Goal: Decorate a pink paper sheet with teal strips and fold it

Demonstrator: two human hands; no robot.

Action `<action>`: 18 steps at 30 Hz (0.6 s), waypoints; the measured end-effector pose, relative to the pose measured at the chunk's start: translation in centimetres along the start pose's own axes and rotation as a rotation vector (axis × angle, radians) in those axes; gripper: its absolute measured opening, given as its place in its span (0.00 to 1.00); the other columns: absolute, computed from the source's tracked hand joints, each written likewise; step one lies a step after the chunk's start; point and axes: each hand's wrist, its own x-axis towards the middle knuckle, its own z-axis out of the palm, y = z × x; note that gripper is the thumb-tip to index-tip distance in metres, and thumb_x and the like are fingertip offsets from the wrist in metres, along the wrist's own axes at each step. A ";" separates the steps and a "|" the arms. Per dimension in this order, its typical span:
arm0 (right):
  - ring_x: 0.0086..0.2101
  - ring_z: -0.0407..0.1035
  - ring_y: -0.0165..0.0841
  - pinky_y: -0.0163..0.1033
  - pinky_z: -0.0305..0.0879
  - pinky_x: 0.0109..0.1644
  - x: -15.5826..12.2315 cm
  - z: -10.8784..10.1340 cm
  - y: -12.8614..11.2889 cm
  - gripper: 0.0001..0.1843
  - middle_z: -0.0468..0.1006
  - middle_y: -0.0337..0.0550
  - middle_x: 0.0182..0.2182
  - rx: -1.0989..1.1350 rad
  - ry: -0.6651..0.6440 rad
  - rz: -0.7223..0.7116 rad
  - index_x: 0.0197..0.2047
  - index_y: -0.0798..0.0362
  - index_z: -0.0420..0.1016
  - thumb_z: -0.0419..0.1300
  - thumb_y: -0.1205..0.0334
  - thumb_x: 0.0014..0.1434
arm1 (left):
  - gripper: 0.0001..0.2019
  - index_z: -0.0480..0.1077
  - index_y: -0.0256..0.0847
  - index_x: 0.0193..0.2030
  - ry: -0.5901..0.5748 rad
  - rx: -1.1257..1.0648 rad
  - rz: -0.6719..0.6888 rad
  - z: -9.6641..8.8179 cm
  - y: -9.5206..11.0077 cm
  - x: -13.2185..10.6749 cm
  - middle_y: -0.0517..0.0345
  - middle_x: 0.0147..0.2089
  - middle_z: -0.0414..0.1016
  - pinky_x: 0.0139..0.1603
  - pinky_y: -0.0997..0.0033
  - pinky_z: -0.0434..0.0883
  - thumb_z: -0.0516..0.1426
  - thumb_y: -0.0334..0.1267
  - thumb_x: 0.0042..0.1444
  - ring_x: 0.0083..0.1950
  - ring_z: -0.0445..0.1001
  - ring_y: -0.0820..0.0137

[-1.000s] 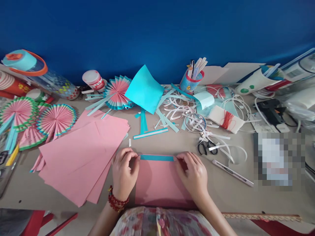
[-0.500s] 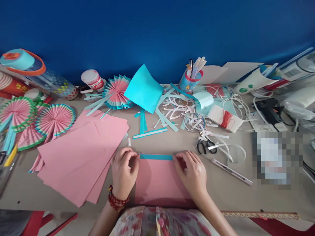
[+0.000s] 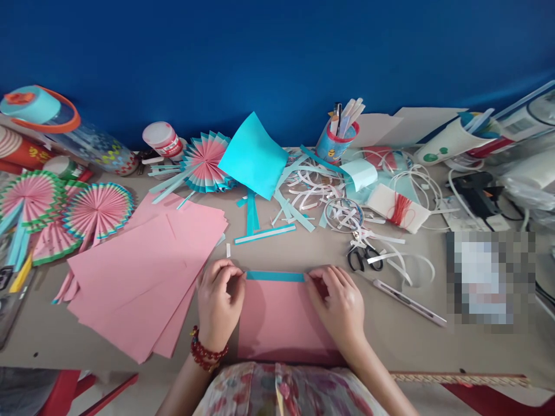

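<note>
A pink paper sheet [image 3: 281, 323] lies on the table in front of me, with a blue strip [image 3: 275, 276] along its far edge. My left hand [image 3: 220, 303] pinches the sheet's far left corner with curled fingers, a red bead bracelet on the wrist. My right hand [image 3: 340, 306] pinches the far right corner the same way, at the strip's other end. Both hands rest on the paper.
A stack of pink sheets [image 3: 143, 277] lies to the left. Pleated paper fans [image 3: 97, 209] sit at far left, another fan [image 3: 207, 162] and a cyan sheet [image 3: 254, 156] at the back. Scissors [image 3: 364, 257], a craft knife [image 3: 410, 303], paper scraps [image 3: 312, 196] and a pen cup [image 3: 336, 144] lie right.
</note>
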 end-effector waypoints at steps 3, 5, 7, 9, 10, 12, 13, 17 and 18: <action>0.32 0.66 0.35 0.41 0.61 0.40 0.0 0.0 0.0 0.07 0.75 0.41 0.29 0.002 0.003 -0.004 0.33 0.50 0.67 0.56 0.62 0.64 | 0.03 0.68 0.43 0.35 0.002 0.002 -0.002 0.0 0.0 0.0 0.56 0.41 0.72 0.50 0.62 0.65 0.57 0.32 0.59 0.46 0.72 0.64; 0.32 0.67 0.35 0.41 0.61 0.41 0.0 0.0 -0.1 0.07 0.75 0.40 0.29 0.001 0.001 -0.005 0.33 0.50 0.67 0.56 0.62 0.64 | 0.03 0.68 0.43 0.35 0.001 0.002 -0.006 0.0 0.0 -0.1 0.56 0.42 0.72 0.50 0.62 0.65 0.57 0.32 0.59 0.46 0.72 0.64; 0.32 0.67 0.36 0.41 0.61 0.41 0.0 0.0 -0.1 0.07 0.75 0.41 0.29 0.001 -0.002 -0.003 0.33 0.50 0.67 0.56 0.62 0.64 | 0.03 0.68 0.43 0.34 -0.002 0.003 -0.009 0.0 0.1 -0.1 0.55 0.42 0.72 0.50 0.62 0.65 0.57 0.32 0.59 0.46 0.72 0.64; 0.32 0.67 0.36 0.41 0.61 0.41 0.0 0.0 0.0 0.07 0.75 0.41 0.29 -0.001 -0.010 0.002 0.33 0.50 0.67 0.56 0.62 0.64 | 0.03 0.68 0.43 0.34 -0.003 0.007 -0.007 0.0 0.1 -0.1 0.55 0.42 0.72 0.50 0.62 0.65 0.57 0.32 0.59 0.46 0.72 0.64; 0.32 0.67 0.36 0.41 0.61 0.41 0.0 0.0 0.0 0.07 0.75 0.41 0.29 -0.002 -0.013 0.004 0.33 0.50 0.67 0.56 0.62 0.64 | 0.03 0.68 0.43 0.34 -0.004 0.009 -0.005 0.0 0.1 -0.1 0.55 0.42 0.72 0.50 0.62 0.65 0.56 0.33 0.59 0.46 0.72 0.64; 0.32 0.67 0.36 0.41 0.61 0.41 0.0 0.0 0.1 0.07 0.76 0.41 0.30 -0.003 -0.014 0.007 0.33 0.49 0.68 0.55 0.61 0.64 | 0.03 0.68 0.43 0.34 -0.003 0.014 -0.002 0.0 0.0 0.0 0.54 0.42 0.73 0.50 0.62 0.65 0.56 0.33 0.59 0.46 0.72 0.63; 0.32 0.67 0.36 0.41 0.61 0.41 0.0 0.0 0.1 0.07 0.76 0.41 0.30 -0.004 -0.013 0.007 0.33 0.49 0.68 0.55 0.61 0.64 | 0.03 0.68 0.43 0.34 -0.002 0.016 0.002 0.0 0.0 0.0 0.54 0.42 0.73 0.49 0.62 0.65 0.56 0.33 0.59 0.46 0.72 0.63; 0.32 0.67 0.36 0.41 0.61 0.42 0.0 0.0 0.1 0.07 0.75 0.41 0.30 -0.006 -0.016 0.006 0.33 0.50 0.68 0.55 0.61 0.64 | 0.03 0.68 0.44 0.34 0.003 0.024 0.008 0.1 0.0 0.0 0.55 0.41 0.73 0.50 0.62 0.65 0.56 0.33 0.59 0.46 0.72 0.63; 0.32 0.67 0.36 0.41 0.61 0.42 0.0 0.0 0.0 0.07 0.75 0.41 0.30 -0.007 -0.019 0.006 0.33 0.50 0.68 0.55 0.61 0.64 | 0.03 0.68 0.44 0.34 0.002 0.024 0.007 0.1 0.0 0.0 0.55 0.41 0.73 0.50 0.62 0.65 0.56 0.33 0.59 0.46 0.73 0.63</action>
